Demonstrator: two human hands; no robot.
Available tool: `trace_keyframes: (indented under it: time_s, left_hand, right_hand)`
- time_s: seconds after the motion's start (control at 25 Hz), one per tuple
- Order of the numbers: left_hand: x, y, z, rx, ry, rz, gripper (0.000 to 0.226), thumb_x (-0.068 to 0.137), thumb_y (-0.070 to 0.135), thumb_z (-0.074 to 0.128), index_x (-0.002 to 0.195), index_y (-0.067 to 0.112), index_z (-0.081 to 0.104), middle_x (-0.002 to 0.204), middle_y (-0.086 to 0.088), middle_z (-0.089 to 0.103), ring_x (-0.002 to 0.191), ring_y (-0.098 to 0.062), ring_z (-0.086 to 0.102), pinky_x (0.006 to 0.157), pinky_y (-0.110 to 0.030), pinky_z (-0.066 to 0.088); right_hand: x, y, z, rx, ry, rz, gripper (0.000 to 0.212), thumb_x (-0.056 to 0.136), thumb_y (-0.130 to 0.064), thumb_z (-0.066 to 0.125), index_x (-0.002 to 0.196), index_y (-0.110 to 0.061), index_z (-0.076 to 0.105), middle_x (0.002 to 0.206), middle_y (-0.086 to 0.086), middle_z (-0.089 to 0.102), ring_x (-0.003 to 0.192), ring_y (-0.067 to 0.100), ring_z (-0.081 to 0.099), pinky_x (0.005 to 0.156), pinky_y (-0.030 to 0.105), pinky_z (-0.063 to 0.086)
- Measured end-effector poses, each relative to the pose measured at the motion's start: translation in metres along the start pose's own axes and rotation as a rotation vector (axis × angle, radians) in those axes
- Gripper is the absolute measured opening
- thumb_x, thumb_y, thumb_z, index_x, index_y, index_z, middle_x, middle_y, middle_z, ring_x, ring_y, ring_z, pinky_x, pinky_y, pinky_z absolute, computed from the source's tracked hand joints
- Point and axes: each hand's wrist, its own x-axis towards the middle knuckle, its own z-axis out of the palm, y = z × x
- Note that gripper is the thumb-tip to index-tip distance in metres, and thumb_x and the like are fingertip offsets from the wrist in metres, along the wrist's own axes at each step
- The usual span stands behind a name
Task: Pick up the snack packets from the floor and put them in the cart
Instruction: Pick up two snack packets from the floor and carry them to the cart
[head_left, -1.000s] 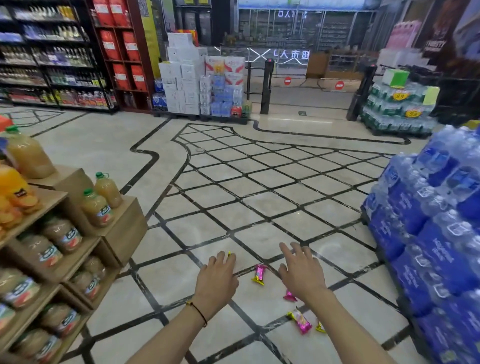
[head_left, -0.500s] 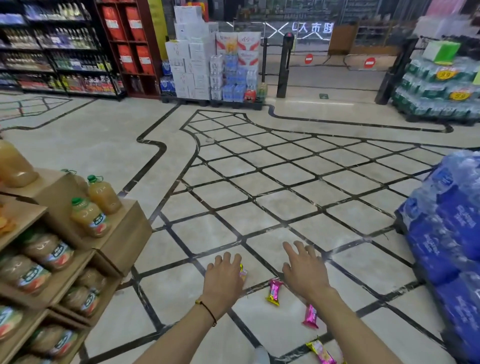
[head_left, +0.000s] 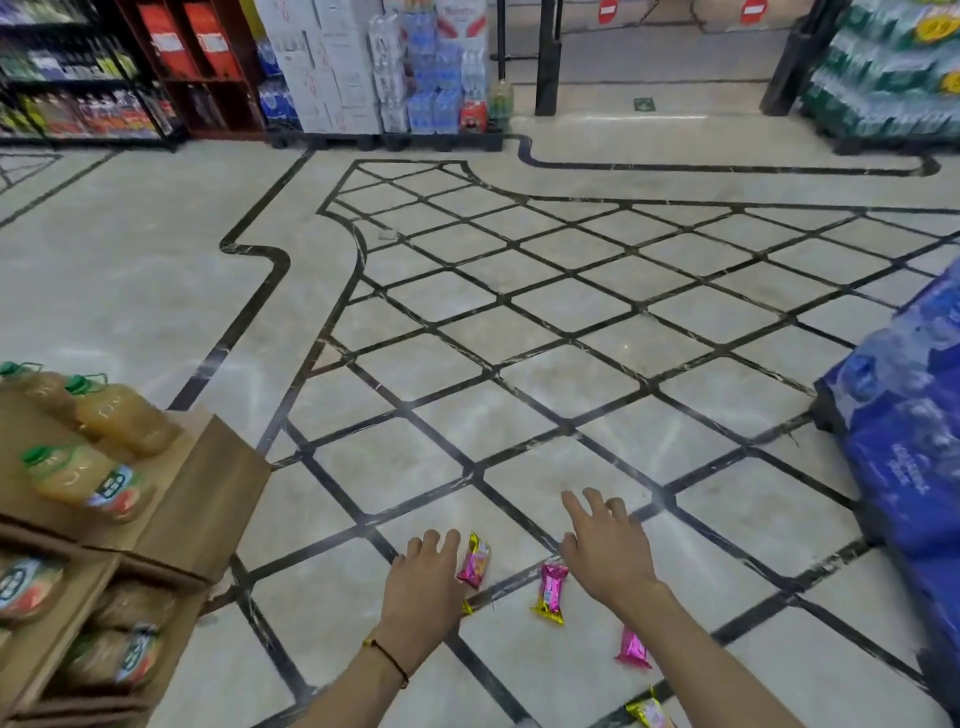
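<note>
Several pink and gold snack packets lie on the tiled floor. One packet lies just right of my left hand, partly under its fingers. A second packet sits between my hands, and a third shows just left of my right forearm. A fourth packet is at the bottom edge. My right hand hovers with its fingers spread and holds nothing. My left hand is also held flat and empty. No cart is in view.
A wooden display with juice bottles stands at the left. Blue packs of bottled water are stacked at the right. Shelves, white boxes and barrier posts line the far side of the floor.
The view has tilted down and moved closer to the floor. Both hands have dropped lower towards the packets, the left one now right beside a packet.
</note>
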Motion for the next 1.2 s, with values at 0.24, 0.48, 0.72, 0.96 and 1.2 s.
trace_keyframes:
  time_s: [0.24, 0.48, 0.72, 0.96, 1.2]
  left_hand:
    - [0.093, -0.057, 0.122, 0.041, -0.138, 0.084, 0.068, 0.049, 0.037, 0.087, 0.112, 0.023, 0.066, 0.090, 0.002, 0.065, 0.079, -0.024, 0.066, 0.060, -0.033, 0.054]
    - [0.168, -0.110, 0.323, 0.073, -0.190, 0.156, 0.057, 0.086, 0.040, 0.063, 0.140, 0.027, 0.047, 0.126, -0.005, 0.059, 0.115, -0.032, 0.057, 0.086, -0.042, 0.050]
    - [0.225, -0.155, 0.527, 0.093, -0.271, 0.200, 0.072, 0.080, 0.047, 0.071, 0.145, 0.036, 0.040, 0.134, -0.003, 0.054, 0.116, -0.030, 0.054, 0.088, -0.044, 0.048]
    - [0.281, -0.164, 0.650, 0.199, -0.204, 0.323, 0.084, 0.064, 0.037, 0.072, 0.143, 0.032, 0.045, 0.130, -0.023, 0.060, 0.112, -0.047, 0.060, 0.087, -0.060, 0.051]
    - [0.314, -0.172, 0.719, 0.225, -0.197, 0.397, 0.078, 0.082, 0.043, 0.065, 0.150, 0.034, 0.027, 0.125, -0.016, 0.054, 0.102, -0.039, 0.055, 0.081, -0.052, 0.051]
  right_hand:
    - [0.072, 0.014, 0.116, 0.016, -0.082, 0.084, 0.053, 0.098, -0.035, 0.043, 0.148, -0.025, 0.029, 0.144, 0.002, 0.039, 0.124, 0.029, 0.042, 0.085, 0.040, 0.050]
    - [0.125, 0.019, 0.323, 0.044, -0.168, 0.131, 0.052, 0.098, -0.035, 0.041, 0.149, -0.026, 0.030, 0.149, 0.002, 0.037, 0.120, 0.030, 0.046, 0.085, 0.040, 0.047]
    - [0.174, 0.030, 0.524, 0.017, -0.257, 0.194, 0.056, 0.099, -0.034, 0.042, 0.151, -0.025, 0.026, 0.158, 0.005, 0.029, 0.132, 0.034, 0.041, 0.098, 0.042, 0.046]
    - [0.238, 0.048, 0.657, 0.012, -0.210, 0.237, 0.064, 0.100, -0.041, 0.041, 0.156, -0.032, 0.012, 0.160, 0.006, 0.022, 0.131, 0.040, 0.040, 0.092, 0.046, 0.051]
    - [0.278, 0.074, 0.744, 0.109, -0.215, 0.310, 0.069, 0.102, -0.042, 0.040, 0.157, -0.027, 0.002, 0.163, 0.015, 0.006, 0.137, 0.047, 0.033, 0.105, 0.051, 0.039]
